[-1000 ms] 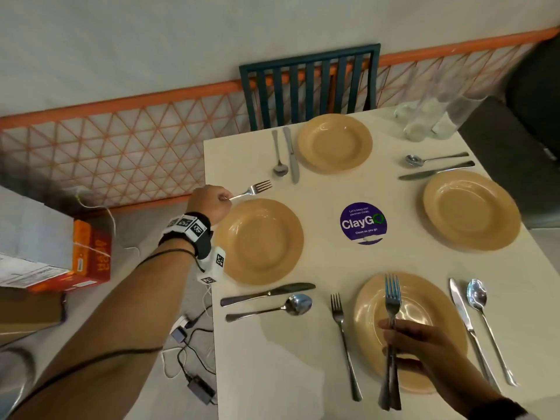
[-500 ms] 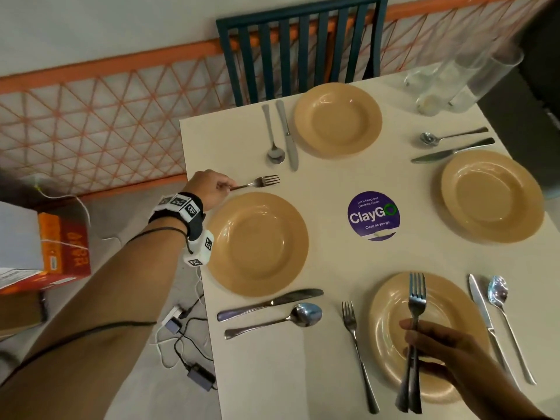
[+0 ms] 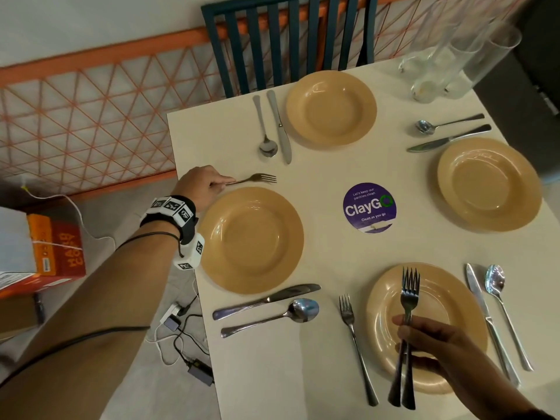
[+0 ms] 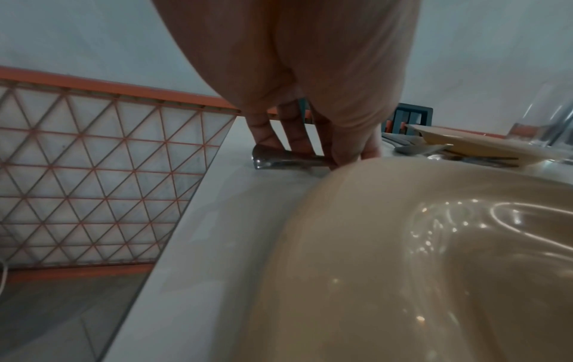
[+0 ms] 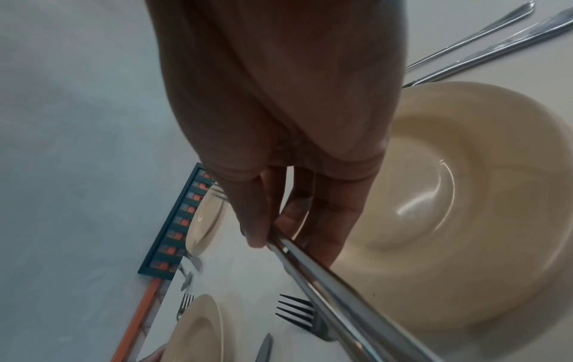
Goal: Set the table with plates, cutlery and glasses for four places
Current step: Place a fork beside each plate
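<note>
Fork being set: the left hand (image 3: 202, 185) pinches the handle end of a fork (image 3: 257, 179) lying on the surface (image 3: 327, 244), just beside the far rim of the left plate (image 3: 251, 239).
Spare forks: the right hand (image 3: 436, 344) has its fingers (image 5: 254, 220) curled round two forks (image 3: 407, 328) at mid-handle, held above the near plate (image 3: 448, 298).
Handling: thin, stiff, light steel; likely slippery, so pinch the flat handle, not the tines.
Glasses: tall glasses (image 3: 481, 59) clustered at the far corner; fragile, better gripped low on the wall.

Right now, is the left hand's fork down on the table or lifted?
Down: the fork lies flat on the table, left hand touching its handle.
</note>
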The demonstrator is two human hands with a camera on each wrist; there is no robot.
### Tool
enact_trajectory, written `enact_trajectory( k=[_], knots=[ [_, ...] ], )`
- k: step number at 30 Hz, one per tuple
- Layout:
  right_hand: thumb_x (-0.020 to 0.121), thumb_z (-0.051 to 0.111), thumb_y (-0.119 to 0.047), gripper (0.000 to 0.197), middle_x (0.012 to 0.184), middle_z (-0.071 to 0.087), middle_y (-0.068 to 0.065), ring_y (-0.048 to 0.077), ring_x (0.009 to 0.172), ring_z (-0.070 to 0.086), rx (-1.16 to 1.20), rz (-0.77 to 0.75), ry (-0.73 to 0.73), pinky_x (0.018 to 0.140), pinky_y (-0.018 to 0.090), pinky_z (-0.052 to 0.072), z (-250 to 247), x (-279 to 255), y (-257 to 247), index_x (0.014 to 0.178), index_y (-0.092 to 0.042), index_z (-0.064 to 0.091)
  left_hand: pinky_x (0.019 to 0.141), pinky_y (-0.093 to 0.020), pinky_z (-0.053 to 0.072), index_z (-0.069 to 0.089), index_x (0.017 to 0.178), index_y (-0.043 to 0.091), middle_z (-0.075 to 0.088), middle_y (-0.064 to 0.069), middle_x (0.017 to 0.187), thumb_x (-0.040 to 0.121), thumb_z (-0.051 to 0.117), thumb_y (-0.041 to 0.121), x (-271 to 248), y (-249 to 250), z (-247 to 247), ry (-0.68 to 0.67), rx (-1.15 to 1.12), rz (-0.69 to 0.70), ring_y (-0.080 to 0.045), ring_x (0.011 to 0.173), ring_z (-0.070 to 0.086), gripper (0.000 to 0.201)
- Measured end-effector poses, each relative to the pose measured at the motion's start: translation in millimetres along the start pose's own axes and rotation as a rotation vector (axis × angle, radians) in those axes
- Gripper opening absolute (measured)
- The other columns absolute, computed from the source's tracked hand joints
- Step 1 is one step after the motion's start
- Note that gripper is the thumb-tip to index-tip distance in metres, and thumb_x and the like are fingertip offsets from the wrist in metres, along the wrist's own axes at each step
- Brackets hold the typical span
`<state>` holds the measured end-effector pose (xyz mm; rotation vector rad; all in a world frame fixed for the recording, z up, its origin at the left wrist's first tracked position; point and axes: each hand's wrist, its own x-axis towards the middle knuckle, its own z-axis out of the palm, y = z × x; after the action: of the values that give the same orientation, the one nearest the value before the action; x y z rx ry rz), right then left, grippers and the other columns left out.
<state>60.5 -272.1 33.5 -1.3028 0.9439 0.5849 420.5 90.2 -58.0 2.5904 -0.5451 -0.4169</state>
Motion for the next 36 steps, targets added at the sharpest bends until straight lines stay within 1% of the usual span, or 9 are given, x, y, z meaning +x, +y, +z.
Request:
enact_trajectory(
  k=[2,3,6,8,12,20,28,34,36],
  knots=[
    [0.033,0.097,-0.048,0.072,0.091,0.074,0.021,0.035,0.086,0.073,-0.014,-0.018,-0.013,0.064,0.03,0.06,-2.0,-1.4,2.1,0.096,-0.016,0.081,0.062,-0.026,0.04,0.073,0.114,0.028,0.065,-0.002,0.095,0.094,0.061,0.014,-0.2,0.8,-0.3,0.013,-0.006,0.0,-0.016,0.075,0.056,0.027],
    [0.035,0.096,-0.049,0.071,0.091,0.074,0.021,0.035,0.086,0.073,-0.02,-0.021,-0.005,0.063,0.03,0.06,-2.6,-1.8,2.6,0.096,-0.015,0.081,0.064,-0.027,0.042,0.073,0.113,0.028,0.065,-0.001,0.095,0.094,0.061,0.013,-0.6,1.2,-0.2,0.024,-0.011,0.004,-0.017,0.075,0.057,0.027],
    [0.065,0.082,-0.026,0.035,0.097,0.071,0.028,0.04,0.089,0.071,0.01,-0.004,-0.002,0.061,0.029,0.06,-1.0,-3.6,-1.1,0.096,-0.012,0.08,0.069,-0.029,0.046,0.074,0.111,0.026,0.066,-0.002,0.096,0.093,0.062,0.012,-1.5,1.3,0.9,0.046,-0.012,0.014,-0.018,0.077,0.058,0.026],
    [0.071,0.071,-0.018,0.031,0.097,0.071,0.028,0.04,0.09,0.07,0.01,0.003,0.011,0.06,0.028,0.06,-1.4,-2.9,-1.5,0.1,-0.009,0.079,0.067,-0.028,0.046,0.074,0.111,0.026,0.066,-0.003,0.096,0.093,0.063,0.012,-1.1,0.9,1.1,0.054,-0.011,0.009,-0.018,0.075,0.057,0.025],
    [0.074,0.07,-0.016,0.026,0.093,0.071,0.027,0.042,0.091,0.07,0.013,-0.003,0.043,0.059,0.028,0.06,-0.9,-2.5,-3.5,0.097,-0.01,0.08,0.065,-0.028,0.046,0.075,0.108,0.026,0.067,-0.002,0.096,0.092,0.063,0.012,-1.0,1.4,0.9,0.054,-0.014,0.02,-0.018,0.073,0.058,0.025],
    [0.073,0.07,-0.018,0.029,0.093,0.071,0.027,0.038,0.087,0.072,0.018,-0.016,0.033,0.059,0.027,0.06,-3.3,-2.8,-2.0,0.099,-0.01,0.079,0.081,-0.034,0.051,0.075,0.108,0.027,0.065,-0.001,0.096,0.092,0.063,0.013,-3.8,3.1,3.4,0.042,-0.035,0.018,-0.019,0.088,0.061,0.024],
    [0.071,0.071,-0.02,0.03,0.092,0.071,0.026,0.041,0.09,0.071,0.01,-0.034,0.031,0.06,0.027,0.06,-2.9,-5.1,-2.3,0.098,-0.01,0.079,0.075,-0.027,0.047,0.076,0.106,0.028,0.066,0.002,0.096,0.092,0.064,0.017,-3.6,4.0,5.4,0.065,-0.041,-0.03,-0.016,0.086,0.061,0.021],
    [0.069,0.072,-0.021,0.029,0.092,0.071,0.027,0.038,0.086,0.072,0.013,-0.048,0.009,0.06,0.027,0.06,-6.8,-6.8,-1.9,0.095,-0.011,0.08,0.079,-0.031,0.051,0.077,0.103,0.026,0.066,0.003,0.094,0.089,0.067,0.013,-6.4,1.6,4.0,0.081,-0.03,-0.051,-0.018,0.087,0.063,0.021],
    [0.066,0.08,-0.028,0.035,0.093,0.071,0.027,0.036,0.086,0.073,0.006,-0.048,-0.012,0.06,0.027,0.06,-8.0,-7.7,-1.3,0.096,-0.011,0.08,0.078,-0.032,0.052,0.077,0.103,0.025,0.067,0.0,0.096,0.089,0.067,0.013,-8.2,1.2,3.3,0.075,-0.007,-0.071,-0.019,0.087,0.063,0.021]
  ],
)
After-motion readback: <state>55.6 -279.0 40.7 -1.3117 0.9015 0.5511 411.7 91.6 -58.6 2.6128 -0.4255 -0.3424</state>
